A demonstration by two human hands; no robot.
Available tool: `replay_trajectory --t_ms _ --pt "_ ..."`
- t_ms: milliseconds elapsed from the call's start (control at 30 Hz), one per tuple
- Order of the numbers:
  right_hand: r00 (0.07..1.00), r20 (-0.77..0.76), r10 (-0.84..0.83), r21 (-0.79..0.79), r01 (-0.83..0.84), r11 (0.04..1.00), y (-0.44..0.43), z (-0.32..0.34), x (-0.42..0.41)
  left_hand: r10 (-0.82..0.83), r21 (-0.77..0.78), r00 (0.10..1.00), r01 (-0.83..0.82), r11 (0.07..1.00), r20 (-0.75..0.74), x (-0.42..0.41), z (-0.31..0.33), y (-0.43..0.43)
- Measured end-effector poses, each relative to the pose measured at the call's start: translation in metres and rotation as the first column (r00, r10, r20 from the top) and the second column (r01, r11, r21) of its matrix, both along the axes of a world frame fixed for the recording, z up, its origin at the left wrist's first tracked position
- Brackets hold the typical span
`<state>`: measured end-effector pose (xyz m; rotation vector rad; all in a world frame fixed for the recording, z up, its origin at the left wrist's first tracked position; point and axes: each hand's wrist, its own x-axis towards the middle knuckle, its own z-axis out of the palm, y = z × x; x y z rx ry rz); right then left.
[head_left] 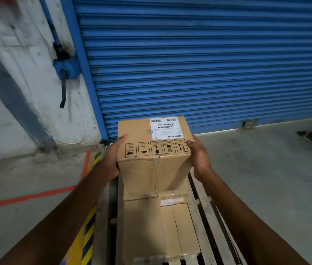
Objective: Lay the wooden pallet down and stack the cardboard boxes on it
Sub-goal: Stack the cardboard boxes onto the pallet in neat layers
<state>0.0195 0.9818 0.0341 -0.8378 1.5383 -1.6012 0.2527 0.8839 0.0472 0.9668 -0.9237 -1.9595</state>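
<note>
Cardboard box held label-up over the stacked boxes on the wooden pallet, likely for squaring as the next layer; contact below impossible to tell. Left hand and right hand gripping opposite sides, thumbs over the top edge, forearms stretched forward.

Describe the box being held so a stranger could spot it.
Find the blue roller shutter, then the wooden pallet on the floor before it. Over the stacked boxes there, the left hand and right hand grip one cardboard box. It alone shows a big white barcode label beside a row of black handling symbols.
</note>
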Motion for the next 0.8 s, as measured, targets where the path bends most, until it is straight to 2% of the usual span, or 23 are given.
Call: replay_trajectory --t_ms 167,333,433,600,800 --pt "1.0 -0.025 0.014 -0.081 -0.016 0.997 -0.003 0.028 -0.001 -0.003 -0.059 0.999 0.001 0.998 -0.038 0.006 0.03 0.001" --pt "0.999 -0.031 0.01 -0.134 -0.014 0.991 0.0 0.05 -0.003 -0.021 -0.167 1.0 0.019 0.986 -0.006 0.009 0.054 0.005" --pt "1.0 -0.013 0.027 -0.087 -0.028 0.996 0.005 0.058 -0.012 -0.026 -0.218 1.0 0.028 0.976 0.013 0.012 0.064 0.007" --pt "0.978 -0.008 0.211 0.014 -0.21 0.977 0.017 0.082 -0.018 -0.063 -0.331 0.993 0.092 0.939 0.096 0.009 0.075 0.01" --pt "0.986 -0.04 0.162 0.014 -0.162 0.987 0.019 0.088 -0.016 -0.052 -0.388 0.989 0.101 0.916 0.135 0.009 0.085 0.018"
